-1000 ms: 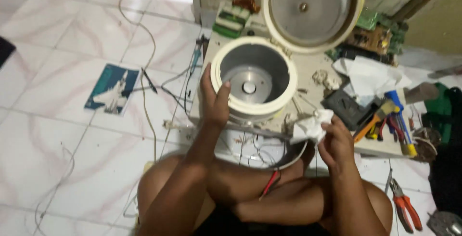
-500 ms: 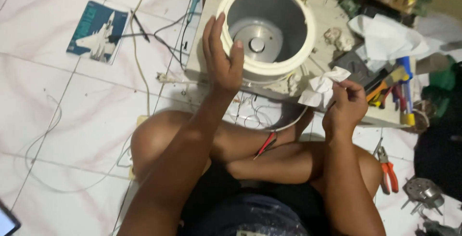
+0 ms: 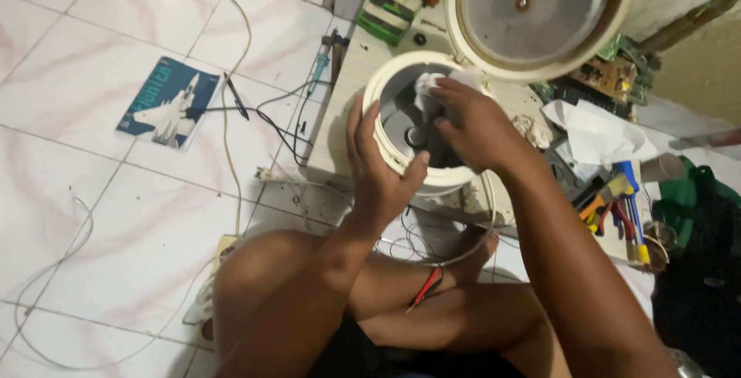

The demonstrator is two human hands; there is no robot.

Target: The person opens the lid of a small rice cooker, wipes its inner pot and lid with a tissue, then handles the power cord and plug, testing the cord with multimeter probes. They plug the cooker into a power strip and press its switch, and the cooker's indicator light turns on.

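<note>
Since half a second ago the right hand (image 3: 471, 127) has left the lap and gone into the cooker pot (image 3: 421, 119), carrying the white tissue (image 3: 431, 85).

Left to right: a blue booklet (image 3: 164, 102) on the floor at 9 o'clock. The left hand (image 3: 378, 166) is clamped on the cooker's near rim, thumb inside. The right hand is pinched on the tissue. Tools (image 3: 617, 212) lie at 3 o'clock.

Cooker upright on the low bench (image 3: 340, 127), mouth up, long axis vertical, lid (image 3: 536, 11) open at 12.

Risk, as I judge it: hard wiping could tip the cooker if the left hand slackens.

left hand (image 3: 380, 163) grips cooker rim (image 3: 384, 143), centre frame | right hand (image 3: 472, 125) presses white tissue (image 3: 429, 85) inside pot | lid (image 3: 532, 9) open, top
</note>
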